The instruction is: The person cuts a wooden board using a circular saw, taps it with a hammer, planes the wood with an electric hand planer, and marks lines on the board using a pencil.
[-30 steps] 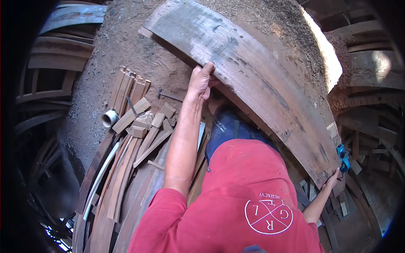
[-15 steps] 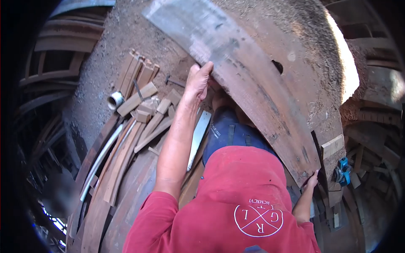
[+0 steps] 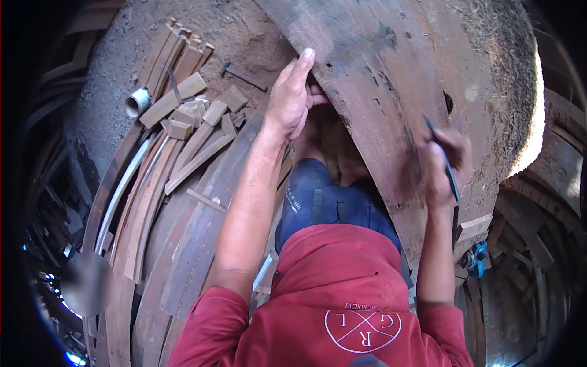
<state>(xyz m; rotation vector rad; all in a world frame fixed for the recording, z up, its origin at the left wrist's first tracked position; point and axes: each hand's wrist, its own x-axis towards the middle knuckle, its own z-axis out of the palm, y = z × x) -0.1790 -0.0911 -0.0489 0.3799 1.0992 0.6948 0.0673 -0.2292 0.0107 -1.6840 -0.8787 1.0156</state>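
Note:
A wide, weathered wooden board slants across in front of my body, with grey stains and small holes on its face. My left hand is closed on the board's left edge, thumb on top and fingers curled beneath. Above the board's right half, my right hand is closed around a slim dark pencil, its narrow end pointing up and away. Some motion blur softens this hand. Whether the pencil touches the wood I cannot tell.
On the left lie several wood offcuts, long strips, a white pipe piece and a hammer. A blue tool sits at the right beside a pale wood block. Dusty ground lies beyond.
My right hand has left the board's near end and moved up over its face, where a pencil now shows in it. The board appears shifted up and right in view; my left hand remains at its edge.

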